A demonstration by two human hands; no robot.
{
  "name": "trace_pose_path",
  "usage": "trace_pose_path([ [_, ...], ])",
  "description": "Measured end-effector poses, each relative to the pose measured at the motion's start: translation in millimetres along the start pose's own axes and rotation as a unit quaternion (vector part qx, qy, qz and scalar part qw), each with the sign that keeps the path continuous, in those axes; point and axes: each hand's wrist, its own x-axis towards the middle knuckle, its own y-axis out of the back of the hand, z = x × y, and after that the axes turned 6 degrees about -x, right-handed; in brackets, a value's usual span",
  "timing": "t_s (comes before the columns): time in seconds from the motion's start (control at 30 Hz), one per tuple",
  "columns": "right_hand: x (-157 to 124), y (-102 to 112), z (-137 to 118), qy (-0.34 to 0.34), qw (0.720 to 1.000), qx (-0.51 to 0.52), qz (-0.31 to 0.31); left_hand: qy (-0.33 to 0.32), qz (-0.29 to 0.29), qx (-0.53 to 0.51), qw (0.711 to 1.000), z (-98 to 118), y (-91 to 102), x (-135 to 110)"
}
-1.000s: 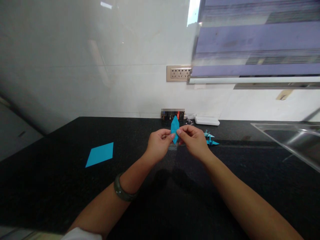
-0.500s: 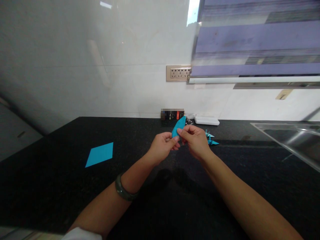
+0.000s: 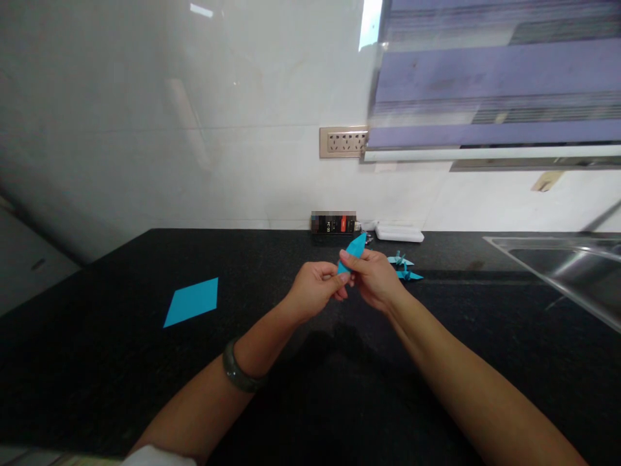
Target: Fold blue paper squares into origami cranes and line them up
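Observation:
A folded blue paper (image 3: 356, 248), narrow and pointed at its upper end, is held up over the dark counter between my two hands. My left hand (image 3: 316, 290) pinches its lower end between thumb and fingers. Higher up, my right hand (image 3: 378, 273) grips the same paper with the thumb lying across its face. Behind my right hand, two folded paper cranes (image 3: 410, 276) rest on the counter, partly hidden by it. A flat blue paper sheet (image 3: 193, 301) lies on the counter to the left.
Against the wall, a phone (image 3: 334, 222) leans with its screen lit, beside a white power bank (image 3: 399, 233). A metal sink (image 3: 553, 259) is set into the black counter (image 3: 121, 369) at the right. The wall carries a socket panel (image 3: 343, 142) and a purple striped blind (image 3: 485, 84).
My right thumb has slid up along the folded paper. The paper looks narrower and tips further right. More of the cranes shows behind my right hand.

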Motion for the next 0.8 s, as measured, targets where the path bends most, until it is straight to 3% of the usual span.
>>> trace_pose_path([
  [0.13, 0.8, 3.2, -1.3, 0.002, 1.0, -0.006, -0.023, -0.005, 0.031, -0.013, 0.999, 0.3, 1.7, 0.7],
  [0.3, 0.7, 3.2, -0.7, 0.07, 0.996, -0.043, 0.036, -0.001, 0.043, -0.012, 0.999, 0.6, 2.0, 0.6],
  [0.5, 0.9, 3.2, -1.4, 0.029, 0.999, -0.038, -0.006, -0.006, 0.062, -0.02, 0.998, 2.3, 1.5, 0.9],
  [0.7, 2.7, 6.0, -0.2, 0.063, 0.995, -0.074, 0.039, 0.004, 0.091, -0.034, 0.995, -1.7, 2.1, 2.6],
  [0.8, 1.8, 7.8, -2.7, 0.042, 0.997, -0.07, 0.003, -0.006, 0.104, -0.04, 0.994, -3.7, 4.7, 4.3],
])
